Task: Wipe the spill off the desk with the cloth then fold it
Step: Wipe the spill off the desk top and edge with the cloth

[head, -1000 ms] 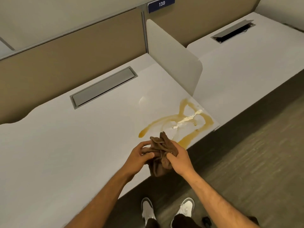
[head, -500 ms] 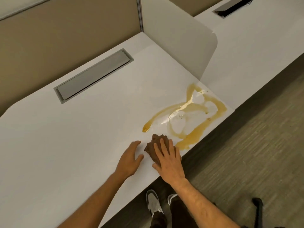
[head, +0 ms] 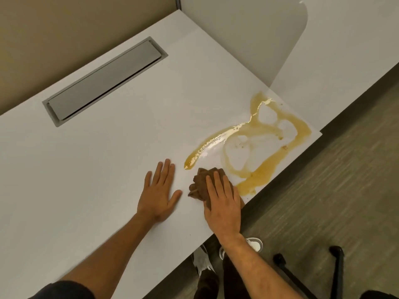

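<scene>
Pressed flat under the right hand (head: 223, 203), the crumpled brown cloth (head: 199, 185) sits bunched on the white desk top (head: 97, 158); the fingers lie spread over it, pinning it down rather than curling around it. Left hand (head: 158, 194) rests empty and open, palm down on the bare desk just beside the cloth, not touching it.

A second ago both hands held the cloth bunched in the air above the desk edge. Since then the left hand has let go and the cloth has come down onto the surface, at the near end of the amber liquid spill (head: 254, 147). The cloth looks to be just short of the puddle's closest tail, so the wiping seems about to begin; none of the spill appears cleared yet, and folding is still ahead.

The spill loops in glossy amber trails across the desk's right front corner, reaching close to the edge. Farther back, a grey rectangular cable hatch (head: 105, 82) is set into the desk. A white rounded divider panel (head: 248, 35) stands behind the spill, and tan partition walls (head: 64, 24) close the back. Below the edge lies grey-brown carpeted floor (head: 334, 180), with the person's white shoes (head: 254, 244) and a black chair base (head: 323, 270).
</scene>
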Demonstrator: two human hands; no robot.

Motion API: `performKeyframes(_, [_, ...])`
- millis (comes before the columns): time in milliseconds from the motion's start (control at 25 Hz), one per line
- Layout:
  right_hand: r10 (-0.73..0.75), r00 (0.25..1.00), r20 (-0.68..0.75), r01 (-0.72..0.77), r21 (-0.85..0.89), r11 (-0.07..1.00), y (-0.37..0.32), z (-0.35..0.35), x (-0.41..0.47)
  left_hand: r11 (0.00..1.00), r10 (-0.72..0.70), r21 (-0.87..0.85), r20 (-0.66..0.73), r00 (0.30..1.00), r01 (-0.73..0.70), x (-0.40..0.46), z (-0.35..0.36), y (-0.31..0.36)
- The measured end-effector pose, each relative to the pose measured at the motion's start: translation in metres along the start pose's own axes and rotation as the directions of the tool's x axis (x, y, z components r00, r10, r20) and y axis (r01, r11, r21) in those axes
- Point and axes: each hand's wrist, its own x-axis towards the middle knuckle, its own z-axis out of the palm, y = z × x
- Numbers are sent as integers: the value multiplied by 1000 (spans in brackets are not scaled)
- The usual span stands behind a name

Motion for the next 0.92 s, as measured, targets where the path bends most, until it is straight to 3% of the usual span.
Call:
performKeyframes(280, [17,997,-82,-14,33,999,-11,3,32,1000,6,8,4,1000,-6,2,0,-2])
performKeyframes(560, [134,961,-240,-62,285,956,-26,8,68,1000,9,18,14,1000,-9,3,2,-3])
performKeyframes(760, [283,930,-235,-108,561,821,-40,3,89,1000,5,22,-3,1000,-5,2,7,-4])
performKeyframes(840, [246,937,-247,-74,549,833,-46,3,94,1000,3,7,-9,1000,-3,2,7,-4])
performKeyframes(920, [124,952,-278,9,431,902,-49,7,95,1000,-1,6,-5,1000,1,3,7,-3])
